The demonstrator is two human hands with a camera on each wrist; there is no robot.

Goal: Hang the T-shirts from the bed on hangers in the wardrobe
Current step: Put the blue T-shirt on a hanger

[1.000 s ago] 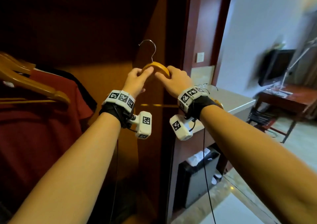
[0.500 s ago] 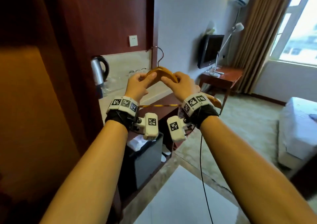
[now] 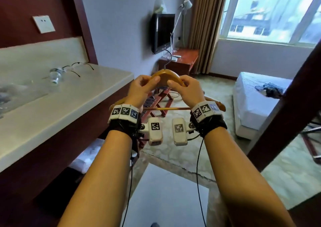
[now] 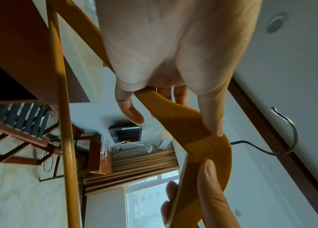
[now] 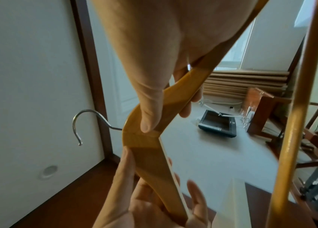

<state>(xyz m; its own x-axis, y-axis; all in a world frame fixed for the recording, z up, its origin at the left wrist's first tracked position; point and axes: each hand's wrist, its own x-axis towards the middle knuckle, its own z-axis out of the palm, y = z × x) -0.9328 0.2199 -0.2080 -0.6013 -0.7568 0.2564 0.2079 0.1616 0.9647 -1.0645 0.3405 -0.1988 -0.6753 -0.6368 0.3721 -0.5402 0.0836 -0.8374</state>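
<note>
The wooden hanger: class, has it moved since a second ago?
Yes. The wooden hanger, gripped by the left hand and right hand, has left the wardrobe and now faces the bed.

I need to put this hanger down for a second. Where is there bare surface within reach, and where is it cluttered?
Both the left hand and right hand grip the wooden hanger. The near stretch of the white counter, towards its front edge, looks bare. Its far end is crowded: a plastic bottle and glasses lie there. The bed is mostly bare around the dark garment, but farther off.
</note>
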